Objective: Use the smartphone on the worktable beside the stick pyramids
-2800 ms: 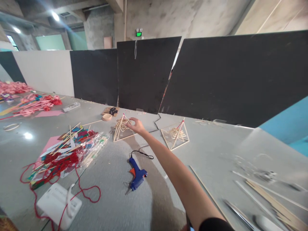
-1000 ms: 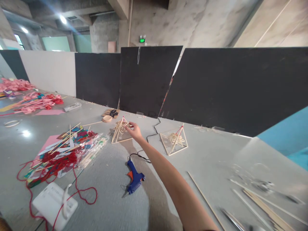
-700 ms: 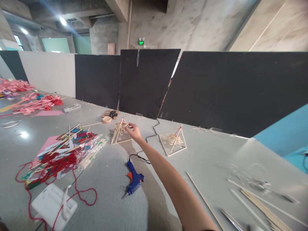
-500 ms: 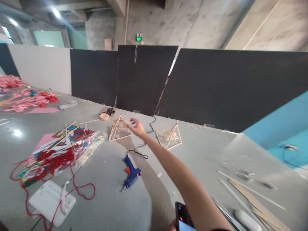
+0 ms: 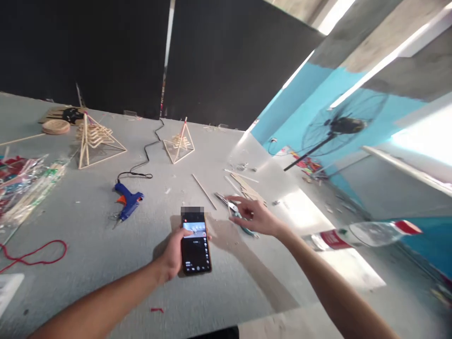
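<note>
My left hand (image 5: 173, 252) is closed around a smartphone (image 5: 196, 258), its thumb over the lit screen. Above the table, to the phone's right, my right hand (image 5: 256, 215) has its thumb and index finger apart. A thin pale strip lies in line with those fingertips; whether they touch it I cannot tell. Pliers with blue-green handles (image 5: 250, 231) and a metal tool (image 5: 223, 199) lie beneath this hand, partly covered. Left of the phone rests a blue glue gun (image 5: 130, 201) with an orange trigger. Two stick pyramids, a left one (image 5: 84, 146) and a right one (image 5: 176, 149), stand farther back.
Craft sticks in plastic wrapping (image 5: 38, 193) and red cord (image 5: 52, 242) lie at left. A black cable (image 5: 145, 155) trails behind the glue gun. Wooden strips (image 5: 249, 188) are right of centre. A bottle (image 5: 367, 234) with a red cap and a large fan (image 5: 344, 126) are at right.
The view has swung right and down. My right hand has moved from the left pyramid to over the pliers. My left hand and the phone have come fully into view.
</note>
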A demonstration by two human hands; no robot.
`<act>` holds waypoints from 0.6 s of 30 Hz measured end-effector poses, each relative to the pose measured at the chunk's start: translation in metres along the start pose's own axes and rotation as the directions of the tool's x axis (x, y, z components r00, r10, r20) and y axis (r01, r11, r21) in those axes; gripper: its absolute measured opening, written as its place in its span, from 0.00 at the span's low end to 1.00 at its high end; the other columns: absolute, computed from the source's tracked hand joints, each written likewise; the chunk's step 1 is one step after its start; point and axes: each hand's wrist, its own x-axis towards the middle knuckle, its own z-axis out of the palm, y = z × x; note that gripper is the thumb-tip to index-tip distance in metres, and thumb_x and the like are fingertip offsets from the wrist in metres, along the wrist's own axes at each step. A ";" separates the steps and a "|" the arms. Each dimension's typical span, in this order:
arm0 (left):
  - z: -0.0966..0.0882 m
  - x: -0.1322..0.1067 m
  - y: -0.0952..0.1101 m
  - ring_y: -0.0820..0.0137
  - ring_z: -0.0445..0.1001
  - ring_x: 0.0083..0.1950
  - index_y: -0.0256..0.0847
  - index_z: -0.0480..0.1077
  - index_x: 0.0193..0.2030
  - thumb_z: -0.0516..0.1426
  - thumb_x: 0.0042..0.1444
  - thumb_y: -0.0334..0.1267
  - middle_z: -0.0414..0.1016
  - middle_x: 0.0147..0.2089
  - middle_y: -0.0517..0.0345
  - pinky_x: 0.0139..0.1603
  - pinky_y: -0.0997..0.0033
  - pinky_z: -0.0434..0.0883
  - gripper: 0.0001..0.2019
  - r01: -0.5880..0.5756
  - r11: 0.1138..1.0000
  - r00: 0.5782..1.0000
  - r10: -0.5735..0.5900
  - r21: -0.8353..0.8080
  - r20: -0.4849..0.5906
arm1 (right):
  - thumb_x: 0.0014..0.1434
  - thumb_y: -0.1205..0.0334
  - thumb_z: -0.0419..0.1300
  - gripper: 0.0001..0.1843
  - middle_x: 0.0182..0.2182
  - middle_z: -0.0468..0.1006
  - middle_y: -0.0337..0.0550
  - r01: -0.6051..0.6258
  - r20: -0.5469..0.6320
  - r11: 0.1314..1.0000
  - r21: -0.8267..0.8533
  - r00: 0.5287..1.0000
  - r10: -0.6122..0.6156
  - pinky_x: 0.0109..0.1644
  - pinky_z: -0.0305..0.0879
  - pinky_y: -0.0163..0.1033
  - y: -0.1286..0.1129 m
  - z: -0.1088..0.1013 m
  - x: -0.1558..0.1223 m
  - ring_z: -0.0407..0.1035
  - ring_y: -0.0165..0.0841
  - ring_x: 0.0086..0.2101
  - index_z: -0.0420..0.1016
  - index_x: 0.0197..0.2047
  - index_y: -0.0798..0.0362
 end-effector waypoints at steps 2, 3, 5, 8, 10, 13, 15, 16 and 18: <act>0.007 -0.007 0.006 0.53 0.80 0.47 0.31 0.73 0.60 0.54 0.61 0.50 0.80 0.53 0.36 0.51 0.54 0.73 0.28 0.008 1.000 1.000 -0.008 -0.002 0.002 | 0.64 0.44 0.62 0.34 0.21 0.65 0.32 -0.061 0.147 0.992 -0.111 0.986 0.077 0.28 0.56 0.38 0.009 0.005 -0.039 0.59 0.29 0.22 0.70 0.67 0.54; 0.011 -0.010 0.009 0.53 0.80 0.47 0.30 0.73 0.61 0.53 0.62 0.50 0.80 0.53 0.35 0.51 0.53 0.73 0.28 -0.004 1.000 1.000 0.004 0.003 0.005 | 0.65 0.45 0.62 0.34 0.22 0.68 0.34 -0.069 0.198 0.983 -0.167 0.975 0.102 0.29 0.56 0.38 0.011 0.010 -0.052 0.62 0.29 0.23 0.69 0.68 0.54; 0.019 -0.014 0.014 0.52 0.81 0.46 0.28 0.73 0.60 0.52 0.63 0.50 0.81 0.51 0.34 0.50 0.53 0.74 0.29 -0.043 0.999 0.999 0.043 0.014 0.026 | 0.64 0.47 0.62 0.35 0.25 0.74 0.37 -0.052 0.282 0.965 -0.258 0.951 0.126 0.31 0.55 0.38 0.010 0.022 -0.066 0.66 0.30 0.25 0.66 0.71 0.51; 0.025 -0.017 0.019 0.50 0.81 0.46 0.27 0.73 0.60 0.51 0.64 0.51 0.81 0.50 0.32 0.50 0.51 0.74 0.29 -0.086 0.996 0.996 0.085 0.030 0.038 | 0.63 0.50 0.63 0.37 0.27 0.78 0.38 -0.023 0.363 0.943 -0.331 0.920 0.150 0.31 0.51 0.38 0.000 0.037 -0.067 0.68 0.32 0.26 0.62 0.73 0.47; 0.026 -0.017 0.019 0.49 0.82 0.45 0.27 0.73 0.59 0.51 0.64 0.51 0.81 0.49 0.32 0.50 0.50 0.74 0.29 -0.101 0.994 0.994 0.100 0.044 0.032 | 0.63 0.51 0.63 0.37 0.27 0.79 0.38 -0.027 0.373 0.928 -0.372 0.911 0.176 0.30 0.50 0.37 -0.011 0.040 -0.062 0.70 0.33 0.27 0.62 0.73 0.46; 0.025 -0.016 0.018 0.51 0.82 0.45 0.27 0.74 0.57 0.50 0.64 0.52 0.82 0.50 0.34 0.50 0.51 0.74 0.29 -0.120 0.992 0.992 0.118 0.048 0.049 | 0.63 0.50 0.64 0.38 0.29 0.81 0.41 -0.039 0.339 0.892 -0.450 0.917 0.211 0.30 0.50 0.38 -0.031 0.033 -0.057 0.72 0.35 0.28 0.62 0.73 0.50; 0.024 -0.016 0.016 0.51 0.81 0.46 0.27 0.75 0.56 0.51 0.64 0.52 0.82 0.50 0.35 0.51 0.52 0.74 0.29 -0.124 0.991 0.991 0.121 0.046 0.064 | 0.65 0.51 0.62 0.36 0.29 0.81 0.44 -0.037 0.286 0.864 -0.502 0.936 0.206 0.30 0.52 0.39 -0.050 0.022 -0.059 0.73 0.36 0.28 0.63 0.72 0.54; 0.023 -0.015 0.015 0.51 0.81 0.46 0.27 0.75 0.56 0.51 0.64 0.52 0.82 0.50 0.35 0.51 0.51 0.74 0.29 -0.123 0.991 0.990 0.119 0.049 0.071 | 0.67 0.53 0.60 0.33 0.29 0.81 0.45 -0.021 0.255 0.855 -0.517 0.951 0.177 0.30 0.53 0.40 -0.062 0.017 -0.062 0.73 0.37 0.28 0.64 0.71 0.55; 0.021 -0.014 0.013 0.51 0.81 0.47 0.28 0.75 0.57 0.52 0.63 0.51 0.82 0.51 0.35 0.52 0.51 0.74 0.28 -0.130 0.990 0.989 0.126 0.054 0.080 | 0.70 0.56 0.56 0.25 0.28 0.80 0.45 0.082 0.210 0.861 -0.502 0.977 0.029 0.30 0.55 0.40 -0.092 0.010 -0.075 0.72 0.36 0.28 0.70 0.66 0.54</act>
